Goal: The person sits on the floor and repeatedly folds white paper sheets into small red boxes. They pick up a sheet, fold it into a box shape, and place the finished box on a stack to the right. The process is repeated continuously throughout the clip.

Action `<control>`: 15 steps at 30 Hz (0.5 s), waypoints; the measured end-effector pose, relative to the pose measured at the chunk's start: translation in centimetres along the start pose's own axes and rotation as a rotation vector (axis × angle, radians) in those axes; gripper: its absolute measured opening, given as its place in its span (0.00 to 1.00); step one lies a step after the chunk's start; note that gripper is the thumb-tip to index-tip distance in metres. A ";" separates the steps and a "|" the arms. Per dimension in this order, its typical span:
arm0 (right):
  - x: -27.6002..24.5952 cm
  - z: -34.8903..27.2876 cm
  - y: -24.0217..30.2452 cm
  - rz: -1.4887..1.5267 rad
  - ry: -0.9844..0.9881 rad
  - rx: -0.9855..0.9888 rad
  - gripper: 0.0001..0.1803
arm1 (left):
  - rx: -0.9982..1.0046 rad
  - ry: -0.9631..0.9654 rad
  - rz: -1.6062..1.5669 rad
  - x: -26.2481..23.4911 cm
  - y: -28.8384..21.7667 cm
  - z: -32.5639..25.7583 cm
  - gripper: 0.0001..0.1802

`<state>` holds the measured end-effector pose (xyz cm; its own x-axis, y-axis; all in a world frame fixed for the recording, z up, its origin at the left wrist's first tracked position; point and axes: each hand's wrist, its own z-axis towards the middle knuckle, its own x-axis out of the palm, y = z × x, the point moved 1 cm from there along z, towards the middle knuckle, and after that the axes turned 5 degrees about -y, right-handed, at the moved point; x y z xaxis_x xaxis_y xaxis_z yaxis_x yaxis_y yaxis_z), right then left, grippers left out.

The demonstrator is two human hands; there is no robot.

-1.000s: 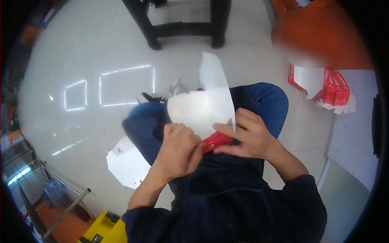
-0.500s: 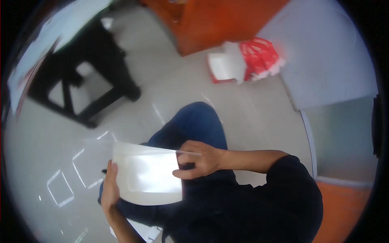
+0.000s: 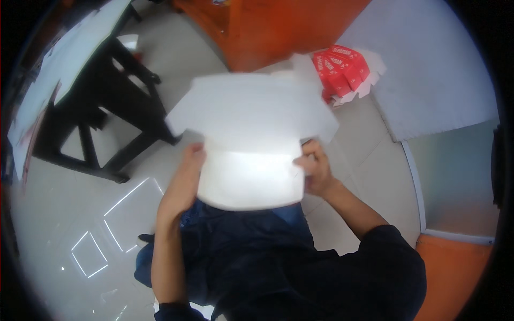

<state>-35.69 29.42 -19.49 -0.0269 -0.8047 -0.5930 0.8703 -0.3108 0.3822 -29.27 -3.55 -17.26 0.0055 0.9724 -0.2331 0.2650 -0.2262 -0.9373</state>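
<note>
A white cardboard carton (image 3: pixel 251 117), partly unfolded, is held up over my lap with its pale inner side facing me. Its wide flaps spread out at the far end, blurred by motion. My left hand (image 3: pixel 188 171) grips the carton's left edge, fingers mostly behind the card. On the opposite edge, my right hand (image 3: pixel 317 167) has its thumb on the near face and curled fingers at the side. Beyond the carton, to the right, lie red-and-white folded cartons (image 3: pixel 342 72), partly covered by its flap.
A white-topped table with black legs (image 3: pixel 120 112) stands at the left. An orange surface (image 3: pixel 289 32) rises at the far side. To the right are a pale grey panel (image 3: pixel 428 75) and a frosted pane (image 3: pixel 455 182). Glossy tiles (image 3: pixel 128 214) cover the floor.
The carton has moved up and away from me and opened out, its flaps now spread. My left hand rose along with it; my right hand shifted to its right edge.
</note>
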 end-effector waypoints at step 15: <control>4.0 -8.3 -18.6 -0.683 0.154 0.655 0.40 | -0.050 -1.355 0.081 -11.5 12.2 -25.3 0.18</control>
<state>-47.90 36.14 -34.84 -0.3209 -0.2845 -0.9034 0.2416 -0.9468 0.2124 -1.74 -16.01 -19.45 -0.9142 0.1311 -0.3835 0.3439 -0.2494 -0.9053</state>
